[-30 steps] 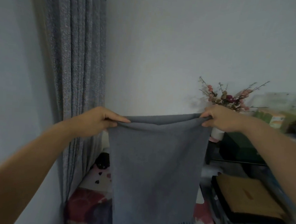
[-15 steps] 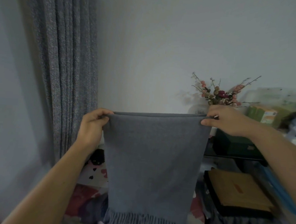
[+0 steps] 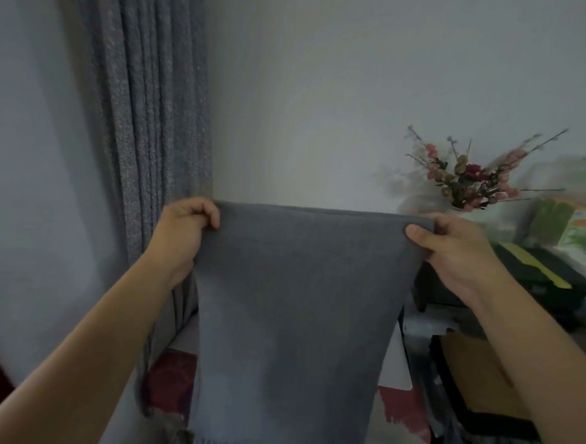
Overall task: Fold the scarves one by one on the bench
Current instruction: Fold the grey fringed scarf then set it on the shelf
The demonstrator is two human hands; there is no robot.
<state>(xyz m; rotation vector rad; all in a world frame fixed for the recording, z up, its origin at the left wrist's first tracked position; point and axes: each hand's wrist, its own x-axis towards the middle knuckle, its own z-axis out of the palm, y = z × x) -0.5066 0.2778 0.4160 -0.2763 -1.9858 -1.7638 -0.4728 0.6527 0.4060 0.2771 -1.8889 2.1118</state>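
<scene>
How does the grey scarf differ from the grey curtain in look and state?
The grey scarf is plain and smooth; the grey curtain is speckled. The scarf is stretched flat, while the curtain hangs in narrow vertical folds. The left hand and right hand pinch the scarf's top corners; no hand holds the curtain. Both are grey cloth hanging downward.

Both hands (image 3: 181,228) (image 3: 454,249) pinch the hanging grey scarf (image 3: 296,318).
</scene>
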